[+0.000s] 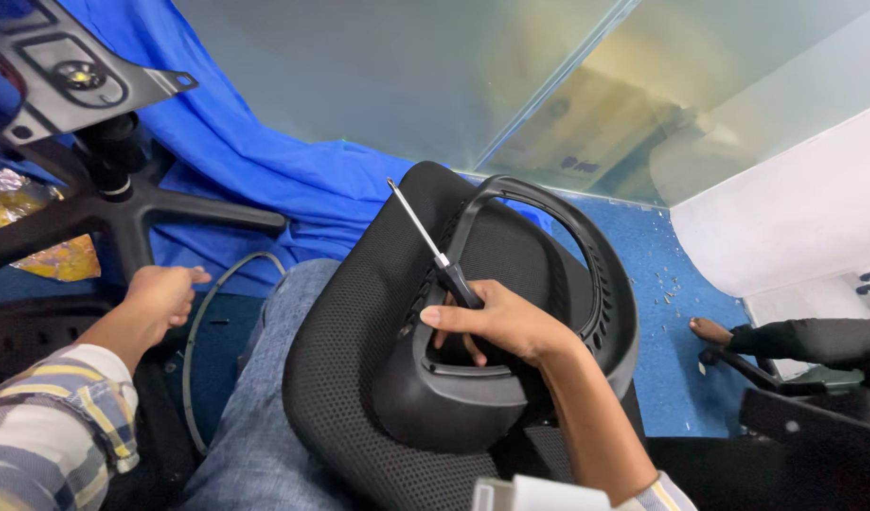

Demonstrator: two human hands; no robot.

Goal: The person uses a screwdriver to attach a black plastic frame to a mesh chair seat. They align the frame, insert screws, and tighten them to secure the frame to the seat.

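Setting: a blue carpeted floor [681, 284] littered with small pale chips, closed off at the back by a frosted glass partition [435, 76] and a white wall panel [785, 208] on the right.
Lap: the black mesh chair backrest with its curved black plastic frame [549, 284] lies across the person's blue denim-clad leg [265, 416], frame side up, its loop arching away from the body.
Right hand: the right hand [506, 322] is clenched over the lower bar of the frame and pins the black handle of a slim steel-shafted screwdriver [435, 251] against it.
Tool axis: the shaft runs from the fingers up and to the left, tip pointing away from the body over the edge of the mesh, touching nothing that I can tell.
Left hand: the left hand [160, 293] is well apart on the left, fingers curled loosely down; whether they hold anything is hidden. It is just beside a thin grey cable loop [203, 322].
Nearer hand: the right one alone is on backrest and tool.
Farther left: a black five-spoke chair base with its metal mounting plate [113, 189] stands on crumpled blue cloth [265, 161].
Room: open space above the backrest; at far right another person's bare foot [711, 329] rests on the carpet.
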